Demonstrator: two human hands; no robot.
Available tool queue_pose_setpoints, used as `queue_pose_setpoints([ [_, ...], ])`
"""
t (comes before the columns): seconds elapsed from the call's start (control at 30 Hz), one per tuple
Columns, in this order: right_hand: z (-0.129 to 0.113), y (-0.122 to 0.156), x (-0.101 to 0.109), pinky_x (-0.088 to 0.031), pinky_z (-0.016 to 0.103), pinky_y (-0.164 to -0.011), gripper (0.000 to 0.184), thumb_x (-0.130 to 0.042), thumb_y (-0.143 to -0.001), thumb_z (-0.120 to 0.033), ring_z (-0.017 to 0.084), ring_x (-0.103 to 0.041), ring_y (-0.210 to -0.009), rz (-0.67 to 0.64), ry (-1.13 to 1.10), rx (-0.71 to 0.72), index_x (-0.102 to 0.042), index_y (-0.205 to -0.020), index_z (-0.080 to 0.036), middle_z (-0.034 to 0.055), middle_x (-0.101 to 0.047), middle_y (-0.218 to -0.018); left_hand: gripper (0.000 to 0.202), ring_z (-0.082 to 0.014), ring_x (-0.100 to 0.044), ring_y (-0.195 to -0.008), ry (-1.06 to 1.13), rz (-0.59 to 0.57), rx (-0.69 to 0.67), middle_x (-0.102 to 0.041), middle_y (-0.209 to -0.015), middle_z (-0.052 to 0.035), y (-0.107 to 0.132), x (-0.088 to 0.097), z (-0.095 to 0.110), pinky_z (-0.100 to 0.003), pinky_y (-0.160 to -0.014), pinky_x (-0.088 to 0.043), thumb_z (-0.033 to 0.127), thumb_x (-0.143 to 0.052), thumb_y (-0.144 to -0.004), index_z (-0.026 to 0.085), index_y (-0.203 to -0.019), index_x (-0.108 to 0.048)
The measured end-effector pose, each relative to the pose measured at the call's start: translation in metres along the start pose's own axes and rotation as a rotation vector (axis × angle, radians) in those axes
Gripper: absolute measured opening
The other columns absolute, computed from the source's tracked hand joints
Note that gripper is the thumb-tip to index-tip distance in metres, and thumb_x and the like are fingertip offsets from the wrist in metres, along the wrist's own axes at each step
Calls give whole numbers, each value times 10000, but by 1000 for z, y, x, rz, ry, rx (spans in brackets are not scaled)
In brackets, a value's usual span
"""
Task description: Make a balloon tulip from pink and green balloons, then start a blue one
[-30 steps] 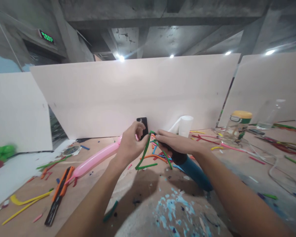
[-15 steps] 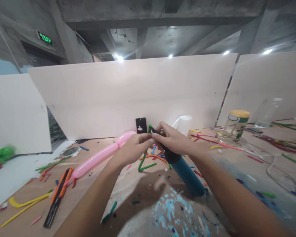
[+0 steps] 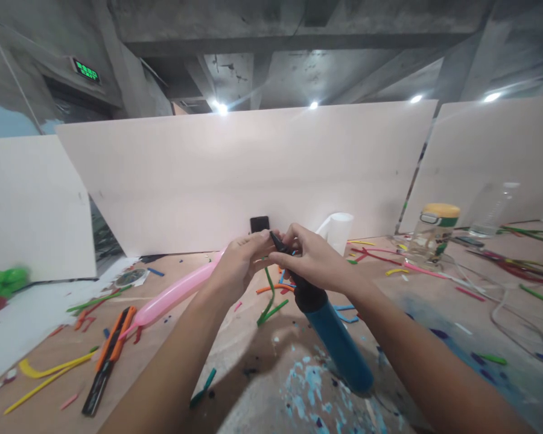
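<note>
Left hand (image 3: 244, 259) and right hand (image 3: 315, 258) at a blue pump (image 3: 339, 346)
Left fingers bunch at its tip, their hold hidden; a green balloon (image 3: 261, 320) runs toward six o'clock; right fingers grip the pump, its body toward five. A loose pinch could let the balloon slip. Paint-flecked bench (image 3: 235, 343) bears scraps (image 3: 203, 389); a white board (image 3: 262, 163) stands at twelve.

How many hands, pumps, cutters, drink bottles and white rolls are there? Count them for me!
Hands: 2 (left hand, right hand)
Pumps: 1 (blue pump)
Cutters: 1 (orange-and-black cutter)
Bottles: 2 (yellow-lidded bottle, clear bottle)
White rolls: 1 (white roll)
Total: 7
</note>
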State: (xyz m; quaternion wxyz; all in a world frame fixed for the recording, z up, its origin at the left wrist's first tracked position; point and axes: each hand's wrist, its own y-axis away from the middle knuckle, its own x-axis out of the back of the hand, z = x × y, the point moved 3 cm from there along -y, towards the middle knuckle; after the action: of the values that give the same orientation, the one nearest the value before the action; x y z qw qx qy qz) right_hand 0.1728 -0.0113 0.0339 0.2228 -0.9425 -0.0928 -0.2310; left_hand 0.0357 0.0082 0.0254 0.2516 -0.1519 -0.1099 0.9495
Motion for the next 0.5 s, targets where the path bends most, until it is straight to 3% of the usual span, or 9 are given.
queue_pose_setpoints([
  [0.1, 1, -1, 1, -476, 241, -492, 319, -607, -772, -428, 144, -626, -581, -2, 17, 4, -368, -798, -219, -25, -556, -714, 330, -218, -619, -913, -79, 13, -11, -690, -990, -117, -2, 2, 0, -344, -848, -437, 402, -556, -804, 139, -956, -687],
  [0.27, 12, -4, 8, -441, 251, -547, 293, -555, -808, -439, 159, -605, -649, -114, 117, -3, -433, -937, -206, -5, -582, -718, 332, -189, -600, -764, -607, 267, -132, -679, -905, -93, -12, 34, -5, -289, -695, -454, 433, -565, -759, 147, -890, -673],
  [0.3, 14, -5, 10, -430, 252, -557, 301, -554, -807, -436, 164, -597, -673, -138, 166, -5, -454, -963, -198, 4, -589, -733, 342, -185, -592, -722, -730, 247, -97, -674, -854, -86, -14, 43, -11, -286, -665, -450, 442, -535, -769, 145, -873, -669],
  [0.4, 21, -6, 14, -414, 257, -588, 326, -548, -805, -437, 178, -579, -740, -190, 297, -24, -517, -995, -174, 45, -611, -831, 318, -178, -589, -711, -1145, -12, 170, -674, -854, -66, -18, 68, -44, -266, -640, -431, 409, -510, -756, 186, -914, -672],
  [0.5, 25, -7, 14, -421, 260, -621, 329, -525, -819, -432, 184, -580, -779, -227, 315, -34, -542, -1020, -172, 68, -619, -910, 299, -163, -559, -561, -1220, -96, 320, -672, -708, -33, -16, 88, -77, -247, -535, -391, 268, -691, -522, 206, -814, -703],
])
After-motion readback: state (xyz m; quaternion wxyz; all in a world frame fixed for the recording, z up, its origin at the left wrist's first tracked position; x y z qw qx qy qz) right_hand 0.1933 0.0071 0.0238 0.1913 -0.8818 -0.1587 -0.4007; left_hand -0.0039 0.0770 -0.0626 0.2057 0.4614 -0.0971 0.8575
